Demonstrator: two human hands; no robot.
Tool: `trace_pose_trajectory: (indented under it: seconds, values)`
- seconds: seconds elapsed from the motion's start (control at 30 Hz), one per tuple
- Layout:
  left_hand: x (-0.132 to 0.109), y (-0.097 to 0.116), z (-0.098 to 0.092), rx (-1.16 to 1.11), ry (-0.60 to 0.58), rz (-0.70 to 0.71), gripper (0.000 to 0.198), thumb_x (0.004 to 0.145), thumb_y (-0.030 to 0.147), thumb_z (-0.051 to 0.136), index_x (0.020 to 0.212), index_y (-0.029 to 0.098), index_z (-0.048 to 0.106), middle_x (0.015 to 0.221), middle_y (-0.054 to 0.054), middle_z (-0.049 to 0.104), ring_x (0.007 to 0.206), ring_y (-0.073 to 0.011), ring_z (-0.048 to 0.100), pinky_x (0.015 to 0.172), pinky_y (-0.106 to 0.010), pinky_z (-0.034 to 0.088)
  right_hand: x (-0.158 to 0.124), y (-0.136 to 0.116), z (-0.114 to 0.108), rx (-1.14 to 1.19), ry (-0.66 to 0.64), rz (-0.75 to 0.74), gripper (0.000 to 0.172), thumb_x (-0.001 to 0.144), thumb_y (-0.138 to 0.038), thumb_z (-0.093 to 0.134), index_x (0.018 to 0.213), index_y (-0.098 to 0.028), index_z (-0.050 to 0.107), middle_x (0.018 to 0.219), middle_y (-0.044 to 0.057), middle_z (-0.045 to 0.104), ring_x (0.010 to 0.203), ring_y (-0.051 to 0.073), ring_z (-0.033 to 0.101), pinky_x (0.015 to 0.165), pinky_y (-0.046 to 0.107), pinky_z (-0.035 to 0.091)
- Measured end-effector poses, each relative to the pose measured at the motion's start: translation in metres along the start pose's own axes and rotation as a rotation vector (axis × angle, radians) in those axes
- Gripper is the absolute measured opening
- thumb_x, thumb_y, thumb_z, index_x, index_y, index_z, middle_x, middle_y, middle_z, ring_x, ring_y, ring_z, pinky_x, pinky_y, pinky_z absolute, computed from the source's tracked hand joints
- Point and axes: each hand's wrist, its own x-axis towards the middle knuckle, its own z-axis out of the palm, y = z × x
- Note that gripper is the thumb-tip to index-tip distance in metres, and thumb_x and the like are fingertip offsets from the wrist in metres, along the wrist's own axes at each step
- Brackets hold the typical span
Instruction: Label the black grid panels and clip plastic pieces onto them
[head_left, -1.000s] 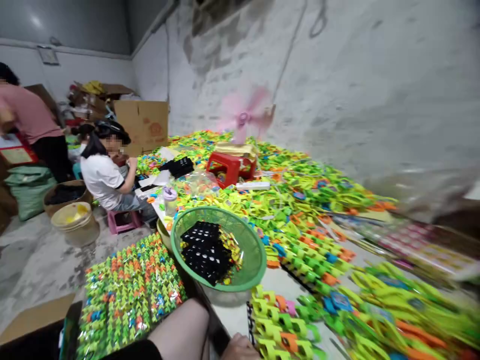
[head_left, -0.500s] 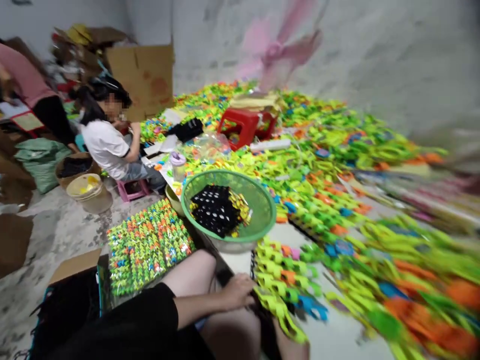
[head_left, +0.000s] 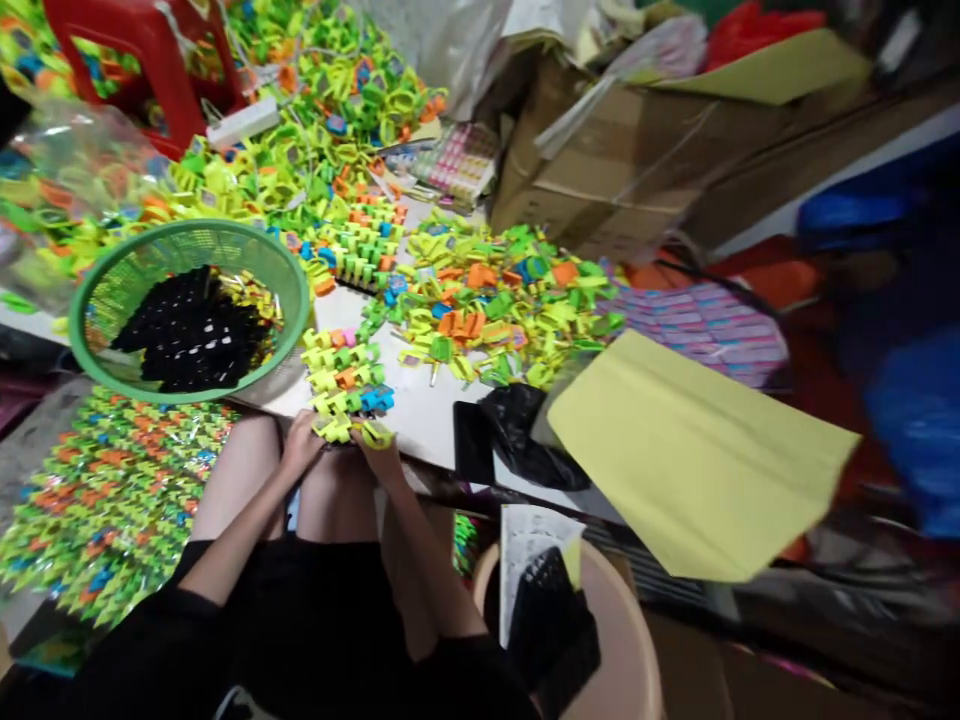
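Rows of bright plastic toy watches (head_left: 346, 372), mostly yellow-green with some orange, blue and pink, sit on a black holder at the table's front edge, above my knees. My left hand (head_left: 302, 443) is closed at the near left corner of these rows, its fingers curled against the edge. At the near right corner, my right hand (head_left: 380, 456) is closed round a yellow toy watch (head_left: 376, 433); the watch partly hides its fingers. Just left of the rows stands a green mesh basket (head_left: 298, 345) with black strips and small yellow pieces in it.
Loose toy watches (head_left: 480, 300) are heaped behind and to the right. A red stool (head_left: 135, 35) stands at the back left. On the right are a yellow sheet (head_left: 697, 460), a black plastic bag (head_left: 525, 430) and a cardboard box (head_left: 600, 150). A round tub (head_left: 630, 620) sits below right.
My view has swung right and down. The co-worker and pink fan have left view; the box, yellow sheet and tub have entered. Both hands stay at the near edge of the watch rows.
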Motion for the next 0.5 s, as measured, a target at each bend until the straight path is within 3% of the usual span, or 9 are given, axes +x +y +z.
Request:
trace_pose_trajectory:
  seconds: [0.17,0.3,0.5]
  values:
    - [0.0027,0.0075,0.0001,0.033,0.023,0.010,0.024,0.083,0.030,0.061,0.105,0.024,0.071,0.100,-0.005,0.068,0.100,-0.0232,0.057,0.089,-0.035,0.049,0.0010,0.0039,0.0003,0.166,0.026,0.016,0.025,0.088,-0.034,0.055,0.103,-0.021,0.070,0.103,0.007,0.073,0.091,0.020,0.069,0.084,0.032,0.056]
    - [0.0038,0.0090,-0.0006,0.049,0.001,0.026,0.021,0.084,0.029,0.060,0.101,0.023,0.071,0.097,-0.005,0.069,0.099,-0.0232,0.057,0.088,-0.035,0.049,-0.0002,0.0033,-0.0021,0.214,0.049,-0.012,0.025,0.086,-0.037,0.058,0.102,-0.022,0.070,0.105,0.007,0.072,0.098,0.021,0.067,0.088,0.035,0.055]
    - [0.0051,0.0018,0.0003,0.030,0.005,0.092,0.015,0.084,0.021,0.056,0.092,0.023,0.069,0.095,-0.004,0.068,0.096,-0.0218,0.057,0.085,-0.034,0.049,0.0028,0.0026,-0.0046,0.169,0.068,0.014,0.025,0.083,-0.035,0.061,0.104,-0.021,0.066,0.103,0.008,0.071,0.095,0.021,0.067,0.081,0.032,0.056]
